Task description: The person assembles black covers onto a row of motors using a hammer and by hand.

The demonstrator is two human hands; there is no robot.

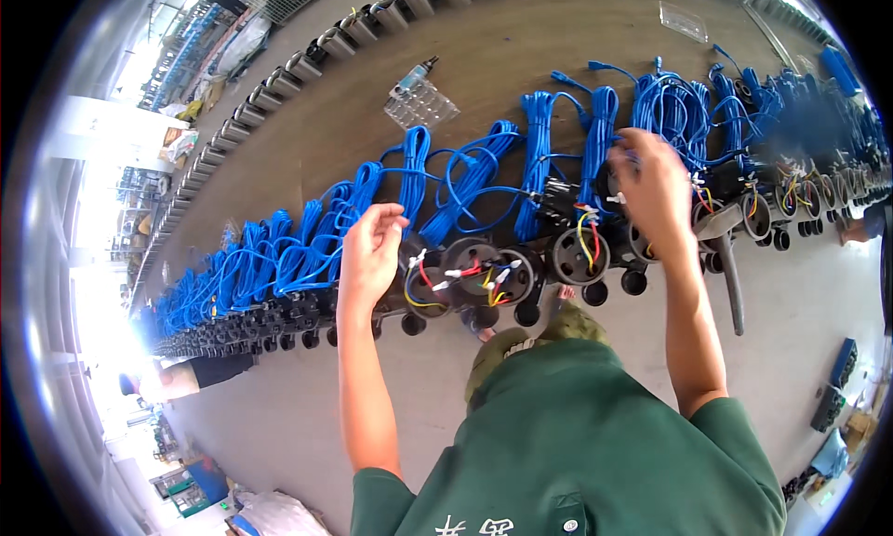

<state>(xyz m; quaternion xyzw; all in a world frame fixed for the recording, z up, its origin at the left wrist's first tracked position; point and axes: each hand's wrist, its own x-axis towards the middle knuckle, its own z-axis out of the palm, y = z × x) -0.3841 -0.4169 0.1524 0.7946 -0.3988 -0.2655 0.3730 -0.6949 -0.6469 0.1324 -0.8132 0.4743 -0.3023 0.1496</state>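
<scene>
My left hand (370, 257) is raised beside a dark round housing (426, 294) with red, yellow and white-tipped wires; its fingers are loosely bent and nothing shows in them. My right hand (654, 187), its fingers blurred, reaches over the row near an upright coiled blue cable (601, 131). Whether it touches that cable or the small white connectors beside it, I cannot tell. Between my hands are another wired housing (580, 257), with yellow and red leads, and a black finned part (558, 199). More coiled blue cable (470, 178) lies behind the housings.
The long bench (316, 154) carries many blue coils along its near side. Metal cylinders (391, 15) line its far edge. A clear plastic tray (423, 106) and a small bottle (417, 71) stand mid-bench. A grey-handled tool (731, 280) overhangs the near edge. Another person's arm (181, 380) shows at left.
</scene>
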